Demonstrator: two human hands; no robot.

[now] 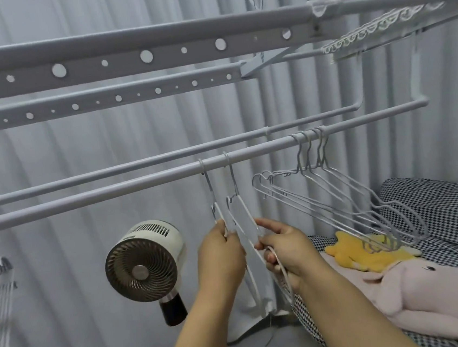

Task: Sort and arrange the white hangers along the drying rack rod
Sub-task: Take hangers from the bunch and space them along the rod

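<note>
My left hand (221,254) and right hand (285,249) each pinch a white hanger (241,208); slide hooks gently along the rod (138,184) toward the hanging cluster (337,190).

Six white hangers hang on the front rod (166,177) of the drying rack. Two of them hang side by side toward the middle of that rod: one hanger (214,203) on the left and a second hanger (240,209) just right of it. Four more hangers (337,190) hang bunched together farther right along the same rod. Behind the front rod runs one thinner back rod (164,158), and above both are two flat bars (125,62) pierced with round holes. Two hands are below the front rod: one left hand (221,256) and one right hand (288,249). One round fan (144,262) stands below the rod to the left. Two soft toys lie below its right end, one yellow toy (355,253) and one pink toy (421,291).
</note>
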